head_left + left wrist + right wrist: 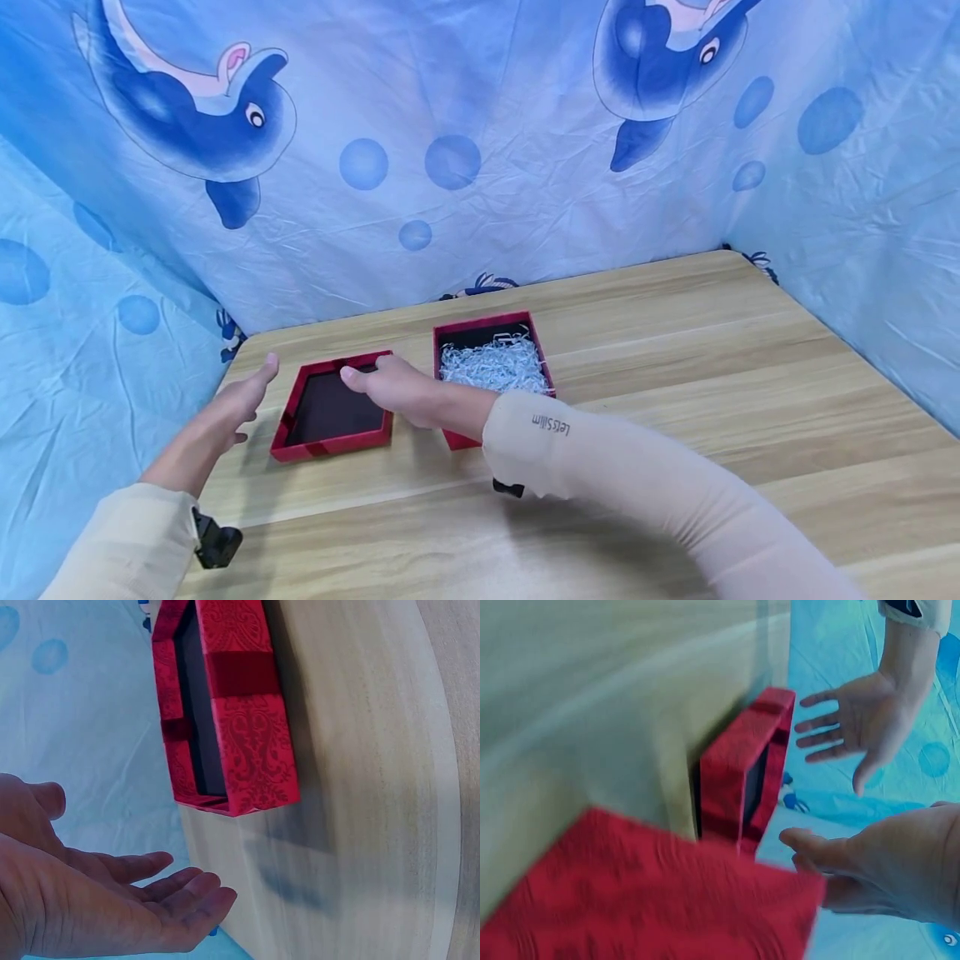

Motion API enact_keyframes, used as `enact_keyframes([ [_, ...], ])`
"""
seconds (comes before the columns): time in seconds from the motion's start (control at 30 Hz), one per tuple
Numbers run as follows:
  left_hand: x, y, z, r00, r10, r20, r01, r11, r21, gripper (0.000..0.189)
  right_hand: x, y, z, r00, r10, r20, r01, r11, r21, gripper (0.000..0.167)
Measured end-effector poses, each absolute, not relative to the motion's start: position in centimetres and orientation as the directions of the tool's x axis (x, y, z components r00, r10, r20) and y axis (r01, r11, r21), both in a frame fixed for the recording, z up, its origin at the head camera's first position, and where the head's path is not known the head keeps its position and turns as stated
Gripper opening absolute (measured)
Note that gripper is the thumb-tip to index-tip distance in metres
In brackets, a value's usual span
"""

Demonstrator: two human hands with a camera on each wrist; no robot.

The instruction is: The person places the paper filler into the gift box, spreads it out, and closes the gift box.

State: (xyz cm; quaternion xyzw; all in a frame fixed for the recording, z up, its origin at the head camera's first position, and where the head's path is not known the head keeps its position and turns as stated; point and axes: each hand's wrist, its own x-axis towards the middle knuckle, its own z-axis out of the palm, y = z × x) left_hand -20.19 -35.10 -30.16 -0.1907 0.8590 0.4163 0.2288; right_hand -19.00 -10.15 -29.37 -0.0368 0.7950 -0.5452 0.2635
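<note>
A shallow red box lid (333,404) lies with its black inside facing up at the left of the table; its patterned side (251,742) carries a darker red ribbon band. My left hand (232,408) hovers off the lid's left side, fingers spread and holding nothing. Over the lid's right edge is my right hand (401,390), its fingers extended, with nothing in its grasp. To the right stands a deeper red box (542,350), filled with pale blue shredded paper (491,364). My right forearm hides part of this box's near side.
The wood-grain table (675,350) reaches back to a blue curtain (510,217) printed with dolphins and bubbles. More curtain hangs along the left and right sides. A black wrist camera (216,542) sits under my left sleeve.
</note>
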Motion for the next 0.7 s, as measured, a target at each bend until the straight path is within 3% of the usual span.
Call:
enact_keyframes([
  [0.33, -20.3, -34.9, -31.3, -0.799, -0.13, -0.587, -0.539, 0.588, 0.603, 0.122, -18.2, -11.9, -31.6, -0.903, -0.187, -0.387, 0.282, 0.423, -0.861, 0.078],
  [0.7, -20.3, -34.8, -32.0, -0.796, -0.131, -0.59, -0.548, 0.569, 0.613, 0.113, -18.5, -12.1, -33.6, -0.885, -0.178, -0.43, 0.323, 0.431, -0.842, 0.079],
])
